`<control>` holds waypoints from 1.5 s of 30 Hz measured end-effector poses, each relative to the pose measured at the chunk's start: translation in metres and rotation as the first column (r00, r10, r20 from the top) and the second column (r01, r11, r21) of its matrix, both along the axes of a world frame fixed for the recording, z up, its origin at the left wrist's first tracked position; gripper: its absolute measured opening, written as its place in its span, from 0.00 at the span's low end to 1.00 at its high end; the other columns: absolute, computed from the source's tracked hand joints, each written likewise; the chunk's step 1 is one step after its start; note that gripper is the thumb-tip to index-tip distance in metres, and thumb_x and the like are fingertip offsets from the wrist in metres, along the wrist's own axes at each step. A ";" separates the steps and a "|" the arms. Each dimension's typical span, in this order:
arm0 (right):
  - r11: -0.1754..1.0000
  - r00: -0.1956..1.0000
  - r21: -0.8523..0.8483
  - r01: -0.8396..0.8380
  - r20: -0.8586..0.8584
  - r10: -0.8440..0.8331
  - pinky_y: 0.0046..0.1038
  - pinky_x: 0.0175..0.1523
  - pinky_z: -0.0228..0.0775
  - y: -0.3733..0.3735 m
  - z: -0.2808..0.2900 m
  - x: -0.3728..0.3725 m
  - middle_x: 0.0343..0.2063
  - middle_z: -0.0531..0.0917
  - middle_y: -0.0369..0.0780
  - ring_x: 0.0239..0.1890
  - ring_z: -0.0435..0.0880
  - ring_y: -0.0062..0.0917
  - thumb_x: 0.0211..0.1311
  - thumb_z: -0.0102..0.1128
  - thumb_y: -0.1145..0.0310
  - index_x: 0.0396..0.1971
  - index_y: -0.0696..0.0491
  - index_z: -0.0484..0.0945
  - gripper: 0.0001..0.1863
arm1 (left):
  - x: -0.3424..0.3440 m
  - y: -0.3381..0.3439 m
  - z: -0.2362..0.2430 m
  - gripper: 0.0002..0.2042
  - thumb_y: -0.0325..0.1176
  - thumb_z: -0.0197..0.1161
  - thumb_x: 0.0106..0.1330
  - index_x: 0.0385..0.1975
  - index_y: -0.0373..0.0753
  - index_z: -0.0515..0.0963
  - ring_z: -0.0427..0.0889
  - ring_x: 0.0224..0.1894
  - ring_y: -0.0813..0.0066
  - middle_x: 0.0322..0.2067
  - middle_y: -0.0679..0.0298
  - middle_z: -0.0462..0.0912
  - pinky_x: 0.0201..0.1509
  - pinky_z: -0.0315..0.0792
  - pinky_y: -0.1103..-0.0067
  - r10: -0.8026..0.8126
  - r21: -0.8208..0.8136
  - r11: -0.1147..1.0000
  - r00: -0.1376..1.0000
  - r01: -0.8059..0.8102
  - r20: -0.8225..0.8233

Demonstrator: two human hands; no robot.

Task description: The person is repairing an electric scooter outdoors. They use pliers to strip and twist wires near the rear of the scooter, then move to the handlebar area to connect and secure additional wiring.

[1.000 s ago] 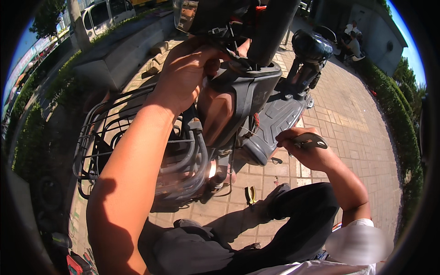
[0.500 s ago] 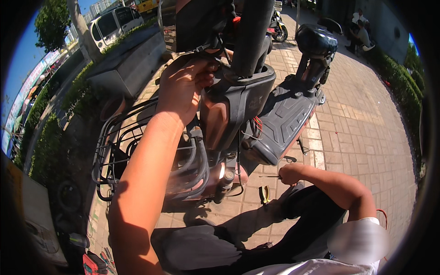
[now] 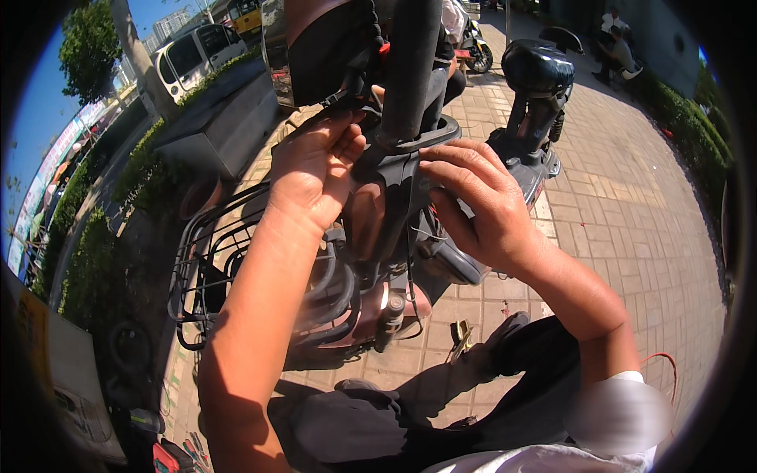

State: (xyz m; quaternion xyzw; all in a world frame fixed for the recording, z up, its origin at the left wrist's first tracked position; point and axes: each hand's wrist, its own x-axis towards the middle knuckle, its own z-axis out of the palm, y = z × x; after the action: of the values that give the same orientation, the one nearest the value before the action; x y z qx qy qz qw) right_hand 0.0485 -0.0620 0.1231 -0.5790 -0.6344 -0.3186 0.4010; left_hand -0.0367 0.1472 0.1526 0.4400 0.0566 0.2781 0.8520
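Both of my hands are at the front of a two-wheeled electric scooter, around the base of its thick black steering tube (image 3: 408,75). My left hand (image 3: 319,162) is closed, fingers curled at dark parts and cables beneath a black panel (image 3: 331,59); anything inside the fingers is hidden. To the right of the tube, my right hand (image 3: 485,201) has its fingers stretched out and thumb apart. Its fingertips touch the rim of the black plastic cover (image 3: 390,177), and no tool shows in it. Thin loose wires (image 3: 430,229) hang beside the cover.
A black wire basket (image 3: 213,260) lies left of the scooter. A yellow-and-black object (image 3: 460,335) rests on the paving by my foot. At lower left are hand tools (image 3: 193,449) and a red item (image 3: 165,457). The scooter seat (image 3: 540,67) stands behind; people sit farther back.
My right hand has risen from low near the paving, where it held a thin tool, to the cover by the tube. My left hand stays nearly in place. The view has shifted slightly.
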 end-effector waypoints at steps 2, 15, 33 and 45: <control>0.994 0.997 0.082 0.070 0.003 -0.071 0.40 0.52 0.73 0.026 0.011 0.007 0.42 0.80 0.48 0.48 0.79 0.46 0.53 0.62 0.79 0.47 0.59 0.76 0.18 | 0.005 -0.005 0.002 0.04 0.25 0.64 0.63 0.35 0.34 0.81 0.81 0.31 0.76 0.31 0.61 0.83 0.38 0.78 0.81 0.042 -0.005 0.999 0.999 -0.042 -0.018; 0.868 0.737 0.493 -0.065 -0.562 0.375 0.25 0.39 0.76 0.025 0.048 0.030 0.32 0.86 0.44 0.32 0.86 0.25 0.60 0.63 0.75 0.40 0.57 0.82 0.09 | 0.019 -0.014 0.005 0.09 0.23 0.59 0.61 0.41 0.34 0.78 0.70 0.21 0.81 0.28 0.67 0.78 0.25 0.67 0.83 0.347 0.290 0.900 0.938 -0.325 -0.026; 0.978 0.915 0.207 -0.035 0.399 -0.052 0.33 0.38 0.75 0.088 0.107 0.136 0.29 0.81 0.44 0.33 0.82 0.41 0.53 0.52 0.85 0.47 0.56 0.73 0.19 | 0.001 0.007 0.029 0.06 0.22 0.58 0.55 0.32 0.35 0.77 0.69 0.23 0.79 0.25 0.68 0.75 0.27 0.61 0.80 0.246 0.583 0.783 0.969 -0.217 0.030; 0.663 0.729 0.658 0.358 0.246 -0.639 0.27 0.43 0.75 -0.064 0.195 0.046 0.39 0.83 0.41 0.39 0.83 0.24 0.67 0.60 0.68 0.48 0.51 0.80 0.12 | -0.008 0.006 0.021 0.06 0.22 0.68 0.60 0.36 0.35 0.80 0.77 0.29 0.76 0.28 0.66 0.79 0.33 0.74 0.81 0.317 0.238 0.923 0.948 -0.301 -0.029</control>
State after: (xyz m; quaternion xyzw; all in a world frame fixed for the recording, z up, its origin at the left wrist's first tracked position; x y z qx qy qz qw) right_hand 0.0947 -0.1264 0.3179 -0.4951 -0.3945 -0.7193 0.2860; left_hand -0.0445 0.1528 0.1736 0.5307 0.1211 0.3985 0.7382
